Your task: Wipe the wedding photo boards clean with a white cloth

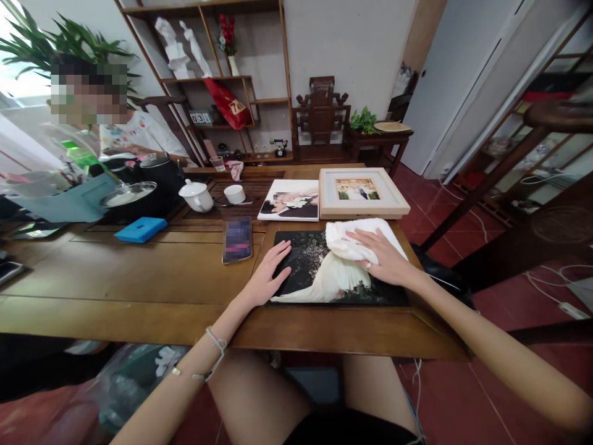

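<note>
A dark photo panel (301, 266) showing a pale gown lies flat near the front edge of the wooden table. My left hand (271, 270) rests on its left edge, fingers stretched out and thumb apart, holding nothing. On the panel's upper right part, a folded white towel (343, 238) is under my right hand (382, 253), whose fingers lie spread over the cloth and press it down. The towel covers that corner of the panel. Just behind lie a smaller photo print (290, 207) and a light wood picture frame (364, 191).
Left of the panel lies a phone (238, 240). Farther left are a blue block (141, 230), a lidded white cup (196, 195), a small white bowl (234, 194) and a glass-lidded pot (128, 196). Another person (143, 133) sits across the table. A dark chair (504, 228) stands at right.
</note>
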A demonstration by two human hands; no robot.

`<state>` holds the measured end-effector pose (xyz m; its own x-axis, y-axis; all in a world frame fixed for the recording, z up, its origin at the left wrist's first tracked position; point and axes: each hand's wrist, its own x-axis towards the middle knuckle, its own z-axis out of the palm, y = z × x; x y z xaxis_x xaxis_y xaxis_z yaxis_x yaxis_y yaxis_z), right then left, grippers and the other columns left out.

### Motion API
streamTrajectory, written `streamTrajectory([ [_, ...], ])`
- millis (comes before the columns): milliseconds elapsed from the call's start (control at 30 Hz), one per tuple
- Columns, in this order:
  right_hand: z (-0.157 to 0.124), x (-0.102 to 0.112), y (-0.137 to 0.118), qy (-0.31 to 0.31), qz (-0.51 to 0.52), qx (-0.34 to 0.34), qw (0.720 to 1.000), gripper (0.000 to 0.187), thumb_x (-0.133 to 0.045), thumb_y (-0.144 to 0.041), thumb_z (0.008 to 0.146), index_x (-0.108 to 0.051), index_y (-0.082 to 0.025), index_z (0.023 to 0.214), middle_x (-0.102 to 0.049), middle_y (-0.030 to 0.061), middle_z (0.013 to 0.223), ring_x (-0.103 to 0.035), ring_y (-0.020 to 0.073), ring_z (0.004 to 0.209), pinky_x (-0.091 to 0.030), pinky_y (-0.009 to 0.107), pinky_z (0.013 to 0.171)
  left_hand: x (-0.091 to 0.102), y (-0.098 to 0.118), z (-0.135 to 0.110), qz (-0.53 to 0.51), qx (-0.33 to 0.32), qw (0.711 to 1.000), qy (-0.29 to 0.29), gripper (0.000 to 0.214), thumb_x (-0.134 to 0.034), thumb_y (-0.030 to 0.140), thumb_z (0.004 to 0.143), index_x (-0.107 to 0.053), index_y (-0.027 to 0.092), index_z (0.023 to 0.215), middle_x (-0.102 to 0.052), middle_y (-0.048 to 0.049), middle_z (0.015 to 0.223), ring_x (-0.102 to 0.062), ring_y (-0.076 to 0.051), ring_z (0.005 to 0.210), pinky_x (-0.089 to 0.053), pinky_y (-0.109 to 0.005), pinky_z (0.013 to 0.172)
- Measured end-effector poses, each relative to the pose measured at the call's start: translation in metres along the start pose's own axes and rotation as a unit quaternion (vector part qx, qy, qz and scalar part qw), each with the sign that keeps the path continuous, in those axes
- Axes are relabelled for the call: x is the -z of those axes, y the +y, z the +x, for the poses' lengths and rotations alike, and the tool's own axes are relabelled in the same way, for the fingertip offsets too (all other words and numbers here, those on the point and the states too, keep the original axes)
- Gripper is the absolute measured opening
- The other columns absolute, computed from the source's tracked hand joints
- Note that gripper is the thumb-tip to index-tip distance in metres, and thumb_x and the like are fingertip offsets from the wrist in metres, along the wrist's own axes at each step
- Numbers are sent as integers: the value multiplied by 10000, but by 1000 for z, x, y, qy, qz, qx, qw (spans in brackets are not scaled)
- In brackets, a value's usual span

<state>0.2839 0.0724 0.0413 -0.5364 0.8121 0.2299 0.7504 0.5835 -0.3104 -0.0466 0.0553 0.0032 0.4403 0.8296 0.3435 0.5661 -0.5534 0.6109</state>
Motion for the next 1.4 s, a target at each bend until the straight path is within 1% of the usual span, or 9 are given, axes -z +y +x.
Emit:
streamTrajectory([
  [167, -48, 0, -60, -78, 1, 90, 993, 779, -547, -200, 725, -350, -270, 1476, -329, 68, 1552, -215, 309, 1441, -18, 633, 1135, -1, 2, 0, -6, -3, 1000, 8, 488, -436, 364, 962, -412, 243, 1435, -376, -98, 1530, -278, -267, 1445, -212, -517, 1195],
  [267, -54, 2, -85, -147, 15, 141, 979, 897, -580, -190, 634, -320, -241, 1491, -252, 89, 1580, -148, 336, 1455, 15, 646, 1125, -1, 1, 0, -10, -6, 1000, 10, 488, -441, 367, 960, -413, 256, 1435, -379, -87, 1530, -280, -269, 1445, -211, -518, 1196],
  [433, -8, -3, -58, -108, 8, 81, 991, 696, -522, -224, 782, -379, -266, 1461, -313, 49, 1559, -224, 271, 1443, -47, 585, 1156, -1, -1, 0, -4, 0, 1000, 4, 496, -446, 368, 960, -406, 245, 1439, -365, -96, 1536, -272, -258, 1449, -209, -507, 1199],
  [533, 31, -10, -31, -57, -26, -10, 998, 620, -493, -285, 849, -389, -231, 1458, -339, 79, 1546, -251, 298, 1429, -78, 604, 1147, -1, -1, 0, -3, 1, 1000, 3, 497, -447, 372, 960, -408, 237, 1437, -368, -104, 1534, -279, -260, 1446, -209, -514, 1197],
  [633, 49, -17, -31, -37, -60, -60, 996, 600, -463, -346, 882, -389, -193, 1458, -333, 121, 1544, -229, 353, 1426, -87, 665, 1115, 0, 0, 0, -10, 2, 1000, 4, 492, -439, 381, 963, -413, 244, 1435, -372, -98, 1534, -283, -264, 1444, -210, -528, 1193],
  [933, -30, -22, -128, -152, -27, 117, 981, 963, -638, -300, 639, -262, -111, 1505, -213, 191, 1576, -69, 418, 1444, 18, 680, 1104, -2, -1, 0, -51, 13, 998, 18, 459, -323, 398, 997, -463, 251, 1409, -400, -70, 1521, -285, -230, 1446, -206, -482, 1209],
  [1067, -15, -16, -106, -148, -24, 100, 984, 903, -618, -222, 646, -309, -187, 1493, -254, 116, 1578, -134, 340, 1454, -59, 603, 1146, -1, 0, 1, -57, 27, 998, 19, 477, -316, 423, 995, -481, 229, 1398, -406, -76, 1518, -293, -237, 1442, -206, -480, 1210],
  [1233, 35, -13, -60, -77, -91, -42, 992, 677, -511, -260, 812, -369, -168, 1468, -319, 125, 1550, -230, 346, 1429, -143, 608, 1136, -1, 1, 2, -54, 46, 997, 18, 487, -305, 446, 995, -488, 227, 1389, -405, -64, 1520, -298, -233, 1440, -185, -479, 1215],
  [1400, 40, -26, -89, -77, -169, -69, 980, 796, -605, -306, 749, -361, 5, 1440, -348, 268, 1496, -257, 469, 1382, -203, 626, 1106, -2, 2, 2, -62, 55, 996, 25, 514, -283, 471, 994, -497, 209, 1381, -418, -69, 1511, -306, -223, 1437, -183, -451, 1220],
])
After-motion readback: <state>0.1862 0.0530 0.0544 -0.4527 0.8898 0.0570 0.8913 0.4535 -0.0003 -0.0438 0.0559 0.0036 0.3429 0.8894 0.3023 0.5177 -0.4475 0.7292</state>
